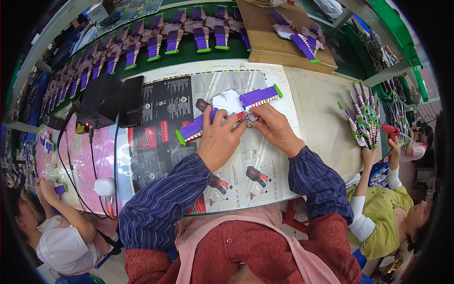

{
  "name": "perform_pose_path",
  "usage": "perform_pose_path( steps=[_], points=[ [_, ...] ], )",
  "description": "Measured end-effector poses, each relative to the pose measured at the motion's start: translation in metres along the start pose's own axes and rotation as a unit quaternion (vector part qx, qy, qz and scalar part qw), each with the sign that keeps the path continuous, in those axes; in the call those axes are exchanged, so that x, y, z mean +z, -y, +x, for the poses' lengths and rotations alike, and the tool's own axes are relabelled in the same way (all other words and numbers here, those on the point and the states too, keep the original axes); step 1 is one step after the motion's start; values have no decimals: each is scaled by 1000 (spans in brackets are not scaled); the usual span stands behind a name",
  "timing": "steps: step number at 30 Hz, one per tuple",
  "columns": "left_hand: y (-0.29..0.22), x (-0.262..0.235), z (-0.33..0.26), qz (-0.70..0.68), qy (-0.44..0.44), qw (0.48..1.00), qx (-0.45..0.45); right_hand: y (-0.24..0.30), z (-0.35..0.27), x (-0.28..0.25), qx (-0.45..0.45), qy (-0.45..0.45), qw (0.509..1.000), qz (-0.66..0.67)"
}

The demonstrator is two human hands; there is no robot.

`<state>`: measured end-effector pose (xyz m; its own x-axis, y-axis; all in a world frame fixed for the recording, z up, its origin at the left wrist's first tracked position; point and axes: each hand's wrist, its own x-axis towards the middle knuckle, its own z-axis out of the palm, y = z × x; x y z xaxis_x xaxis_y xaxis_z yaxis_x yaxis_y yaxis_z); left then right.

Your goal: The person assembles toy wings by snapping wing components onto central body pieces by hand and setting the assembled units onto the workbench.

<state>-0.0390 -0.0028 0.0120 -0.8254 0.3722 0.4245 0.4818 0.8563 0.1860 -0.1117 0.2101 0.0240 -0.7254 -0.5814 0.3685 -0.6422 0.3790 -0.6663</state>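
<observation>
A toy wing assembly [226,101] lies on the worktop in front of me, with a white body and two purple wings edged in red-and-white stripes with green tips. My left hand [218,139] grips it at the body and the left wing's inner end, fingers bent over it. At the body's near edge, beside a small red piece [240,115], my right hand [278,130] has its thumb and fingers pinched together. Whatever small part sits between those fingertips is mostly hidden. The right purple wing [257,96] extends past my right hand.
Printed card sheets [163,118] cover the worktop. At left stand a black box [98,102] with cables and a white round device [104,187]. Similar toys [153,46] line a green belt; another lies on a cardboard box [265,47]. Co-workers [385,213] sit on both sides.
</observation>
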Motion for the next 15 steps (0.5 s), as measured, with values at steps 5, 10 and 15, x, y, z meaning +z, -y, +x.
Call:
perform_pose_path(
  steps=[5,10,15],
  points=[
    [-1,-1,0,0,0,1000,0,-9,-4,0,-59,-27,994,-83],
    [-1,0,0,1,1,1000,-6,5,-2,5,-64,-20,990,-124],
    [1,6,-2,9,-7,1000,-6,11,-4,14,-31,-7,990,-137]
  ],
)
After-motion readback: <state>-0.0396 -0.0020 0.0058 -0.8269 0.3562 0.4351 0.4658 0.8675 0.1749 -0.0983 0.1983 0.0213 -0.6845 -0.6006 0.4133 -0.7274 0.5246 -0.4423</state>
